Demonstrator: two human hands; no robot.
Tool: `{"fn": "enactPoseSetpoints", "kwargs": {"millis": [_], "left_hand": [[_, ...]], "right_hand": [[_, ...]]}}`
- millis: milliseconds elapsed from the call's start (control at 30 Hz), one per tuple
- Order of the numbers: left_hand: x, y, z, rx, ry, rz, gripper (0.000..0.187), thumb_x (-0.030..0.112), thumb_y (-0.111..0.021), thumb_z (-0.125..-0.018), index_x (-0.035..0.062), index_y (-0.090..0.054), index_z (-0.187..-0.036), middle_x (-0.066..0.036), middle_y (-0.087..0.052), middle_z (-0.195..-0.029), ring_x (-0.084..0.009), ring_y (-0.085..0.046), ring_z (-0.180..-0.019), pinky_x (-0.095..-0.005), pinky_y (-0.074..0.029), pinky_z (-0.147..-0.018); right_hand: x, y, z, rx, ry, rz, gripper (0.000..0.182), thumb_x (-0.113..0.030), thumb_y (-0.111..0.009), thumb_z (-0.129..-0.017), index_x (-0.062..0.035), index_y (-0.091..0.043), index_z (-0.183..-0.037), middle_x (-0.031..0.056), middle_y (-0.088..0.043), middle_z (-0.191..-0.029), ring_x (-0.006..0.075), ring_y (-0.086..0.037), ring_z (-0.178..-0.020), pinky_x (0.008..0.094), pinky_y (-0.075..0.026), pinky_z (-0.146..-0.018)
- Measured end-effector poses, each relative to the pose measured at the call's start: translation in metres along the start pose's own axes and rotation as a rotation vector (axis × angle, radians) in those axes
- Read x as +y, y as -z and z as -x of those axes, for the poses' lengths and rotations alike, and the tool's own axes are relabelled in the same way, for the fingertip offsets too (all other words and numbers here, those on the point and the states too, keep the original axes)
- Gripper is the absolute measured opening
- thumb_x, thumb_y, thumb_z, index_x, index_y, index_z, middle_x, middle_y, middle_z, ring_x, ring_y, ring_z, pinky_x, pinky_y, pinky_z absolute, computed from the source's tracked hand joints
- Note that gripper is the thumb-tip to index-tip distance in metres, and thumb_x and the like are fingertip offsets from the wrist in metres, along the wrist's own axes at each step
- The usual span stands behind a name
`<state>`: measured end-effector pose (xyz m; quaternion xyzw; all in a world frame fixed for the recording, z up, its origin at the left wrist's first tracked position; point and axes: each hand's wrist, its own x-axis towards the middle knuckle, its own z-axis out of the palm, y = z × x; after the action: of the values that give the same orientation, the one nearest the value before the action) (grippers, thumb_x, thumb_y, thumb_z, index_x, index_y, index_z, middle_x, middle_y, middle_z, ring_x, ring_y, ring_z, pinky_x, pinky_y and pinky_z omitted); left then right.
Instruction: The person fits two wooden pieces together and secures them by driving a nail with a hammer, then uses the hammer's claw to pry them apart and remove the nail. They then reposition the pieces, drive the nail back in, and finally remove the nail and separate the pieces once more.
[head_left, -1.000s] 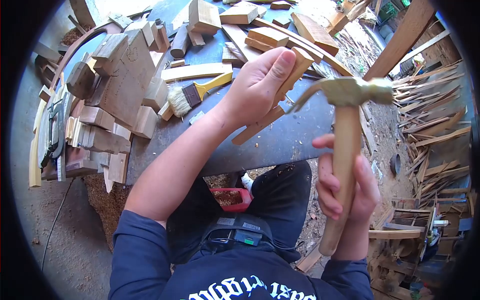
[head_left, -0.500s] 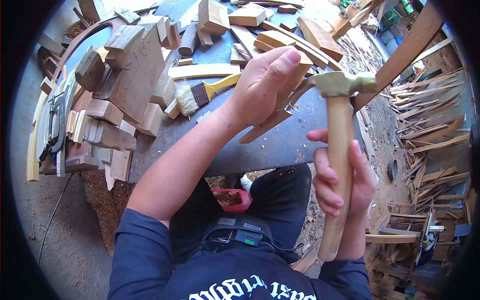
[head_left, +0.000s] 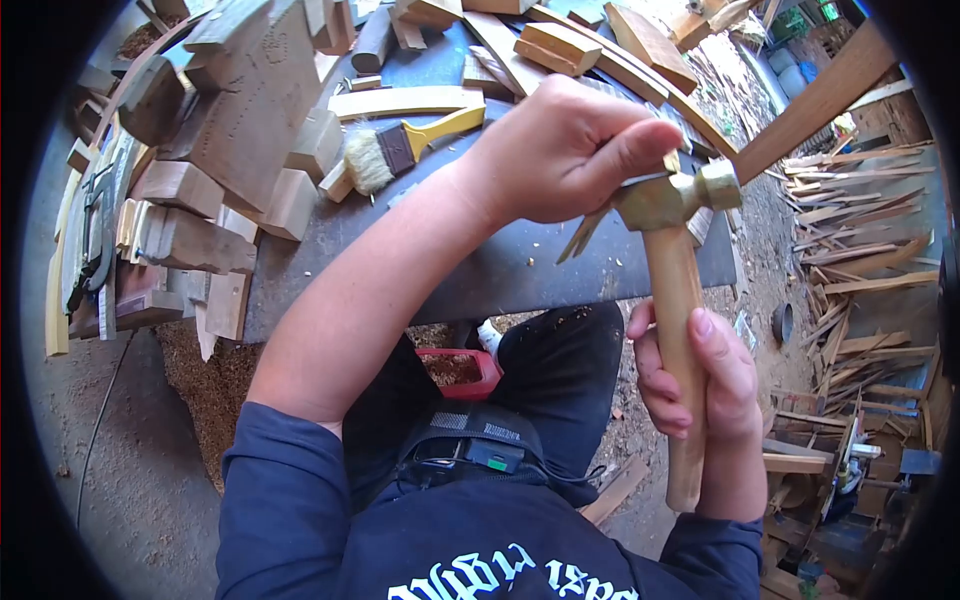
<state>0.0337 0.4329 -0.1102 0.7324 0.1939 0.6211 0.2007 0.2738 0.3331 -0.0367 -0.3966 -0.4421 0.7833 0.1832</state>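
My right hand (head_left: 700, 375) is wrapped round the wooden handle of a claw hammer (head_left: 672, 290), held upright with its worn metal head at the top. The hammer's claw side points toward my left hand (head_left: 580, 150), close against the piece of wood there. That hand is closed around the piece of wood (head_left: 583, 236); most of it is hidden behind my palm and the hammer head, with only slim ends showing. Below them lies the dark tabletop (head_left: 520, 270). Left of my forearm rests a yellow-handled paintbrush (head_left: 400, 150) with pale bristles.
A clamp (head_left: 97, 230) and stacked wooden blocks (head_left: 180, 188) crowd the table's left side. Offcuts (head_left: 560, 45) lie along its far side. A slanted timber post (head_left: 815, 95) rises at right, near heaped wood strips (head_left: 865, 260). A red container (head_left: 485, 375) sits below the table edge.
My left hand has moved right and slightly down with the piece of wood, turning it. The hammer head has dropped a little and come closer to that hand. The view has shifted slightly.
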Motion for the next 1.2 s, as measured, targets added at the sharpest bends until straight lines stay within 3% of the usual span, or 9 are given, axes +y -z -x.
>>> {"fn": "enactPoseSetpoints", "kwargs": {"millis": [67,133,233,400,600,967,1067,1133,1200], "left_hand": [[-0.003,0.002,0.000,0.033,-0.058,-0.044,0.054,0.039,-0.046,-0.111,0.0035,-0.057,-0.072,-0.002,-0.048,-0.060,-0.0136,-0.047,-0.051,-0.0319,-0.038,-0.050],[-0.001,0.010,0.001,0.011,-0.049,-0.024,0.046,0.038,-0.054,-0.108,0.0038,-0.067,-0.081,-0.010,-0.058,-0.063,-0.0254,-0.058,-0.055,-0.0343,-0.047,-0.055],[-0.003,0.008,0.003,0.090,-0.166,-0.091,0.059,0.042,-0.039,-0.112,0.0004,-0.064,-0.078,-0.005,-0.052,-0.063,-0.0170,-0.052,-0.053,-0.0315,-0.040,-0.051],[0.001,0.009,0.001,-0.037,-0.098,-0.079,0.061,0.044,-0.039,-0.112,-0.0014,-0.067,-0.084,-0.006,-0.055,-0.065,-0.0172,-0.054,-0.056,-0.0311,-0.042,-0.053],[-0.004,0.007,0.001,-0.041,-0.092,-0.116,0.061,0.042,-0.038,-0.113,-0.0021,-0.069,-0.084,-0.006,-0.058,-0.066,-0.0179,-0.057,-0.057,-0.0320,-0.044,-0.054],[0.005,0.001,-0.002,-0.052,-0.156,-0.115,0.039,0.031,-0.055,-0.107,0.0048,-0.069,-0.082,-0.009,-0.065,-0.068,-0.0302,-0.065,-0.063,-0.0363,-0.051,-0.059],[0.004,0.001,-0.002,-0.077,-0.125,-0.120,0.038,0.030,-0.056,-0.107,0.0054,-0.069,-0.081,-0.009,-0.065,-0.068,-0.0299,-0.065,-0.062,-0.0363,-0.051,-0.059],[0.003,0.001,-0.002,-0.110,-0.099,-0.122,0.038,0.030,-0.056,-0.106,0.0058,-0.069,-0.080,-0.009,-0.064,-0.067,-0.0299,-0.065,-0.062,-0.0365,-0.051,-0.058],[0.003,0.000,-0.001,-0.149,-0.078,-0.100,0.038,0.030,-0.057,-0.106,0.0061,-0.069,-0.078,-0.009,-0.064,-0.066,-0.0300,-0.065,-0.062,-0.0368,-0.051,-0.058]], "right_hand": [[0.001,-0.004,-0.001,-0.012,0.009,-0.001,0.055,-0.047,-0.041,-0.110,0.0054,-0.050,-0.123,0.0065,-0.049,-0.071,0.0092,-0.043,-0.044,0.0237,-0.037,-0.039],[0.007,-0.004,-0.004,-0.052,0.016,-0.057,0.055,-0.047,-0.041,-0.110,0.0052,-0.050,-0.123,0.0070,-0.049,-0.072,0.0094,-0.043,-0.044,0.0237,-0.037,-0.039],[0.019,0.002,-0.008,-0.181,-0.048,-0.414,0.055,-0.051,-0.039,-0.110,0.0019,-0.048,-0.122,0.0057,-0.048,-0.072,0.0084,-0.042,-0.044,0.0231,-0.036,-0.035],[0.028,0.002,-0.004,-0.221,-0.098,-0.698,0.053,-0.052,-0.038,-0.110,-0.0008,-0.047,-0.118,0.0050,-0.047,-0.071,0.0082,-0.041,-0.044,0.0231,-0.036,-0.034],[0.015,-0.011,0.002,-0.016,0.021,-0.043,0.049,-0.049,-0.039,-0.111,-0.0015,-0.050,-0.115,0.0061,-0.048,-0.071,0.0094,-0.043,-0.046,0.0244,-0.037,-0.038],[0.057,0.007,-0.007,-0.500,-0.099,-1.119,0.049,-0.055,-0.037,-0.109,-0.0069,-0.041,-0.112,0.0049,-0.044,-0.073,0.0100,-0.040,-0.045,0.0241,-0.036,-0.035],[0.053,0.005,-0.002,-0.344,-0.069,-0.897,0.048,-0.054,-0.039,-0.109,-0.0065,-0.042,-0.112,0.0051,-0.045,-0.074,0.0105,-0.040,-0.045,0.0245,-0.036,-0.035],[0.043,-0.007,0.005,-0.033,0.029,-0.180,0.048,-0.054,-0.044,-0.107,-0.0060,-0.045,-0.112,0.0051,-0.045,-0.073,0.0107,-0.041,-0.045,0.0254,-0.035,-0.036],[0.047,-0.010,0.007,0.021,0.063,-0.031,0.047,-0.054,-0.044,-0.108,-0.0064,-0.045,-0.112,0.0050,-0.045,-0.072,0.0108,-0.041,-0.044,0.0251,-0.036,-0.036]]}}
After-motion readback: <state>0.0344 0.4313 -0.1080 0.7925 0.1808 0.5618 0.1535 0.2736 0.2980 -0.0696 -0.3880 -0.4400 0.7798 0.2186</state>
